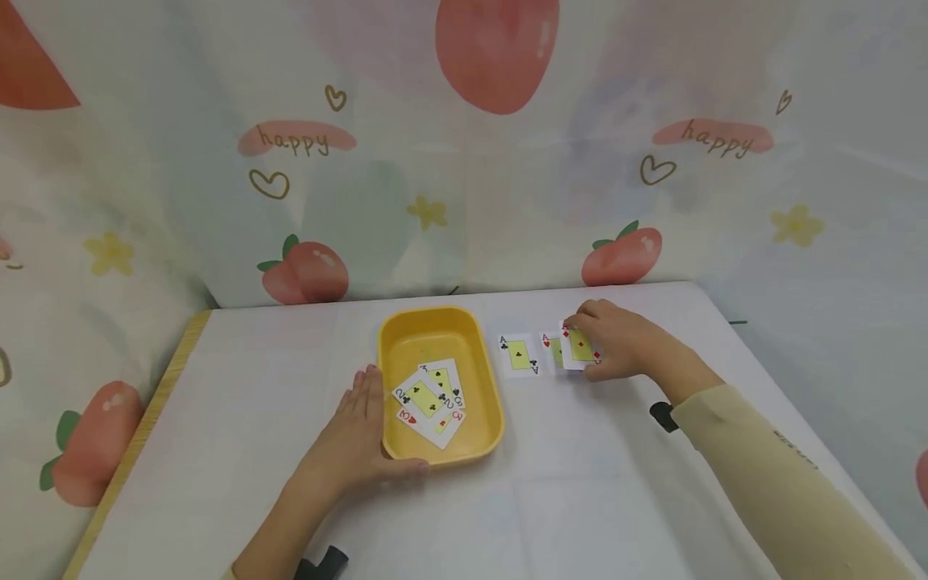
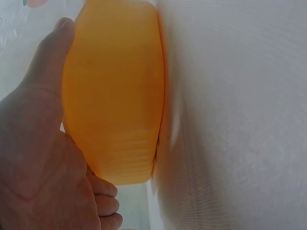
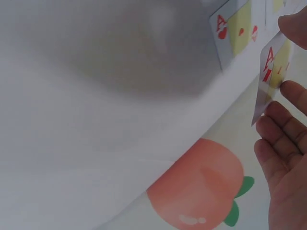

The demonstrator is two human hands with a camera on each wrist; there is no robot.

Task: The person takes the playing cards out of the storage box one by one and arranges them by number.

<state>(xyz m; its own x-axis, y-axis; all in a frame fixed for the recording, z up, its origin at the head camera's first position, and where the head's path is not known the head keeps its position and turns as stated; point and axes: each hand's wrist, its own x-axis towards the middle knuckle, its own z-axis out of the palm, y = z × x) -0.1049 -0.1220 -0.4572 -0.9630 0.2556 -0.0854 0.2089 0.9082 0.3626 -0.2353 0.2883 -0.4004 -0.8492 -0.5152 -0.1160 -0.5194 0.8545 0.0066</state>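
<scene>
My left hand (image 1: 355, 435) rests against the left side and near corner of a yellow plastic tray (image 1: 493, 403), fingers straight along the wall and thumb along the near rim. Inside the tray lie several overlapping playing cards (image 1: 424, 396), black and red suits, face up. Between thumb and fingers my right hand (image 1: 619, 342) pinches an ace of diamonds (image 1: 581, 346), seen tilted above the table in the right wrist view. Beneath it, an ace of hearts (image 3: 232, 33) lies partly covered in the head view. To its left is an ace of clubs (image 1: 518, 355), flat beside the tray.
A white cloth covers the table (image 1: 580, 499), with a wooden edge (image 1: 138, 435) showing at left. Behind stands a patterned backdrop (image 1: 464, 185) with fruit and "happy" prints. Dark straps (image 1: 663, 416) show near both wrists.
</scene>
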